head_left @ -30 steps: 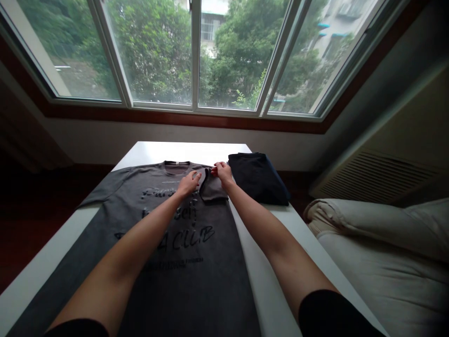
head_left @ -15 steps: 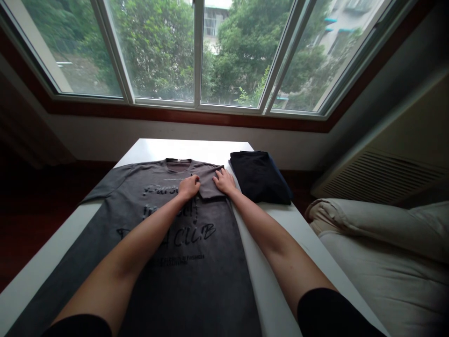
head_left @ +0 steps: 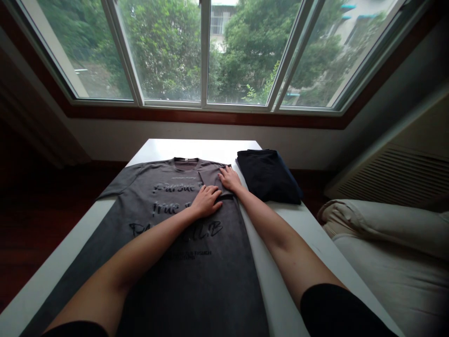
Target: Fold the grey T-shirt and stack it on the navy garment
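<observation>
A dark grey T-shirt [head_left: 210, 290] with black lettering lies spread out, its collar towards the window. Its right-hand sleeve [head_left: 209, 177] is turned inward over the chest, while the left-hand sleeve [head_left: 117, 181] stays spread outward. My left hand [head_left: 206, 201] rests flat on the folded sleeve's lower edge, fingers stretched. At the outer fold near the shoulder, my right hand [head_left: 229, 179] presses down with its fingers spread. My left forearm covers part of the lettering.
A stack of folded dark clothes [head_left: 268, 175] sits right of the shirt on the white table [head_left: 201, 146]. A cream sofa [head_left: 393, 252] stands on the right. Beyond the table are a wall and a window [head_left: 205, 56].
My left hand has let go of the sleeve's inner edge, moved right and towards me, and flattened onto the sleeve. My right hand stays on the fold. The view has shifted slightly.
</observation>
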`<state>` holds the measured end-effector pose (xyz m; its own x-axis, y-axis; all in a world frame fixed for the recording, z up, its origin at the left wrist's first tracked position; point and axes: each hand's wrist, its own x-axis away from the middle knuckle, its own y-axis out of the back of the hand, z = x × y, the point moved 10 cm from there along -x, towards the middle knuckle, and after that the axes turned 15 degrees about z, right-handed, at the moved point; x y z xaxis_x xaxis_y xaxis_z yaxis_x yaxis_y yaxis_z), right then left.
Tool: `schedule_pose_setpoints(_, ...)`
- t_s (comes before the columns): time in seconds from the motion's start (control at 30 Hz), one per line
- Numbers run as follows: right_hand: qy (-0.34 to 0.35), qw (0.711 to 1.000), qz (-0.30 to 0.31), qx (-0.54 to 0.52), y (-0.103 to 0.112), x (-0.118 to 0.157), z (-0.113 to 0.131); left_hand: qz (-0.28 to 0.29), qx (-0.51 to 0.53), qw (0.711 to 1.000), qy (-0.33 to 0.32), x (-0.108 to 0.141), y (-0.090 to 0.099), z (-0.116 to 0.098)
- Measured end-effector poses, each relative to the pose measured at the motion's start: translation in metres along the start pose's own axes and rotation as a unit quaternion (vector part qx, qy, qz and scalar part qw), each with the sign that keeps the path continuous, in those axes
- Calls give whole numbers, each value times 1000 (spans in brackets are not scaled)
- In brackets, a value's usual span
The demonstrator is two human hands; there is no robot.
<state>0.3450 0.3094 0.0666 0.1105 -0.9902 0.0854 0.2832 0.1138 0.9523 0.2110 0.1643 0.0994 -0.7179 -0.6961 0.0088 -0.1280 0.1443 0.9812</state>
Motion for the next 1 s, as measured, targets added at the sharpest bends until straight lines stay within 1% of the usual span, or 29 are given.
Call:
schedule_pose_setpoints(0.07,-50,997,-43,-29,16,1,-16,19,-3,1000,-21,11,-6,-18)
schedule_pose_setpoints(0.13,-93,993,-61,-45,28,0,-30,37,-9,998,-51,22,-12,-39)
schedule_pose_setpoints(0.23,-122,989,-43,-66,38,-11,-42,44,-21,995,-89,33,-16,-69)
schedule_pose_setpoints(0.3,-122,987,-18,-99,39,-22,-46,38,-25,994,-94,36,-14,-80)
schedule_pose_setpoints(0.37,-93,987,12,-130,38,-35,-42,35,-28,994,-99,36,-10,-88)
schedule_pose_setpoints(0.47,5,983,46,-179,34,-50,-26,40,-32,992,-112,34,-4,-100)
schedule_pose_setpoints(0.53,64,973,55,-214,33,-53,-17,51,-42,990,-121,31,-3,-109)
schedule_pose_setpoints(0.57,80,969,56,-226,33,-53,-16,60,-50,989,-129,29,-3,-114)
schedule_pose_setpoints(0.63,88,965,57,-240,33,-51,-18,86,-61,983,-150,25,-6,-126)
schedule_pose_setpoints(0.7,79,968,57,-230,32,-48,-21,120,-58,978,-163,19,-10,-134)
schedule_pose_setpoints(0.8,50,987,46,-146,33,-43,-23,157,-44,972,-168,11,-16,-137)
schedule_pose_setpoints(0.9,30,998,25,-48,36,-39,-17,155,-29,973,-166,6,-17,-137)
schedule_pose_setpoints(1.0,18,1000,18,0,40,-37,-12,131,-13,979,-157,2,-17,-138)
